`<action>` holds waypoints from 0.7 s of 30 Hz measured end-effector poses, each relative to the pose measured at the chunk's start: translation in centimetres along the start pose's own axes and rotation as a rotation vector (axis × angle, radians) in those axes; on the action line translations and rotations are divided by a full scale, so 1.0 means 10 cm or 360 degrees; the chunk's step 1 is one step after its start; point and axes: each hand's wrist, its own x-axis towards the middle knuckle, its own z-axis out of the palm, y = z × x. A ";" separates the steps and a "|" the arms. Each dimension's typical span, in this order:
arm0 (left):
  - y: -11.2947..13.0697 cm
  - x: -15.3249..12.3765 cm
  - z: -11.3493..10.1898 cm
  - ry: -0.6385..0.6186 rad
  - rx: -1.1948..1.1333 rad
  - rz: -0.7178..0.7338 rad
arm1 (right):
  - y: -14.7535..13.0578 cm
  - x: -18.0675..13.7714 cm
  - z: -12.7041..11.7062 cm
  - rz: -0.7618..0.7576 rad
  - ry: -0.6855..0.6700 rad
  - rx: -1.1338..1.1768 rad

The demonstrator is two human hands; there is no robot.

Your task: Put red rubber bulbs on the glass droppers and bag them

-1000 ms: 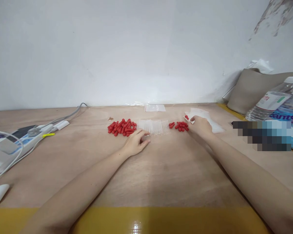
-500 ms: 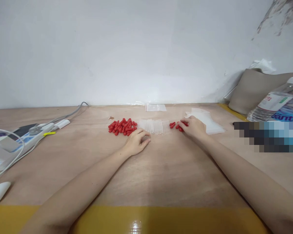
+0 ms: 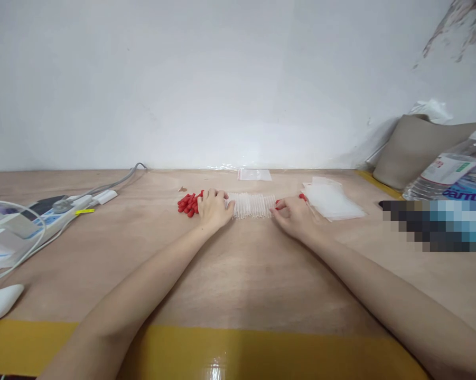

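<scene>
On the table (image 3: 238, 274), left hand (image 3: 214, 208) curled over the red cap pile (image 3: 187, 205), right hand (image 3: 293, 215) on loose red caps (image 3: 302, 197) — flanking the clear tube row (image 3: 252, 205); can't tell if either grips anything — likely cap picking, needs fine pinch

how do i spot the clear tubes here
On the wooden table, look between the person's left hand and right hand. The row of clear tubes lies there, colourless, unlike the red caps at either end.

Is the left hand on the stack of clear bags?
No, the left hand rests on the pile of red caps, while the clear bags lie apart from it, beyond the right hand.
</scene>
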 end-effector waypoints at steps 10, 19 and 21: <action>0.03 0.33 0.16 -0.0311 0.0383 -0.0237 | -0.15 -0.12 0.08 -0.0496 -0.0118 -0.0150; 0.02 0.38 0.22 -0.0440 0.0432 -0.0314 | -0.12 -0.12 0.10 -0.0395 -0.0178 0.0057; 0.02 0.39 0.23 -0.0439 0.0411 -0.0321 | -0.12 -0.12 0.10 -0.0382 -0.0193 0.0084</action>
